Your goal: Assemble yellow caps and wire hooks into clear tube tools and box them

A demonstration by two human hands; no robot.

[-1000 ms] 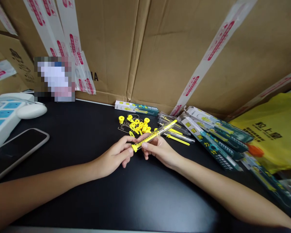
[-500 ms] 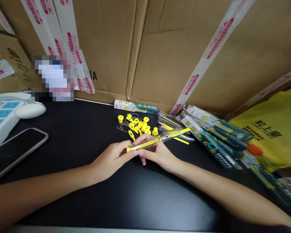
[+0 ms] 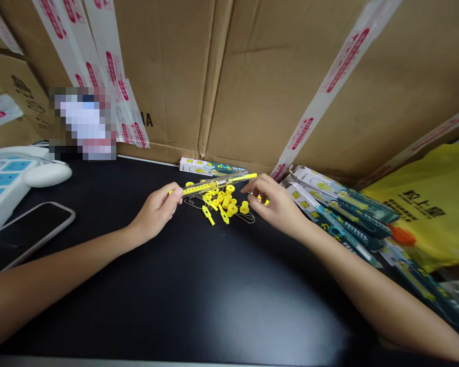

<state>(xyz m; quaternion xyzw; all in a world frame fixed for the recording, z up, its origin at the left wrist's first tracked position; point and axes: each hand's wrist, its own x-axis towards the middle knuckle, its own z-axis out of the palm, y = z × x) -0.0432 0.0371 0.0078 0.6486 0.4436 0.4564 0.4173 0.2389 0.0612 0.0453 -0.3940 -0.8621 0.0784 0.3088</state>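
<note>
My left hand point(image 3: 157, 209) is closed on the near end of a clear tube spring scale point(image 3: 214, 185), which has a yellow scale inside and a yellow strip at its far end. It is held tilted up to the right over the loose parts. My right hand point(image 3: 277, 204) is over the clear tubes at the right of the pile, its curled thumb and fingers apart, touching or just above them; it mostly hides them. Below the held scale lie several yellow caps point(image 3: 230, 189), flat yellow pieces point(image 3: 208, 215) and wire hooks point(image 3: 248, 218).
A printed box point(image 3: 199, 166) lies at the back against large taped cartons point(image 3: 168, 76). More printed boxes point(image 3: 329, 224) are heaped at right beside a yellow bag point(image 3: 424, 204) and an orange object point(image 3: 402, 235). At left are a phone point(image 3: 30, 237) and a white power strip point(image 3: 7, 178).
My hands have parted. The left has moved up and left with the spring scale; the right has let go of it and moved up and right to the tubes on the table.
</note>
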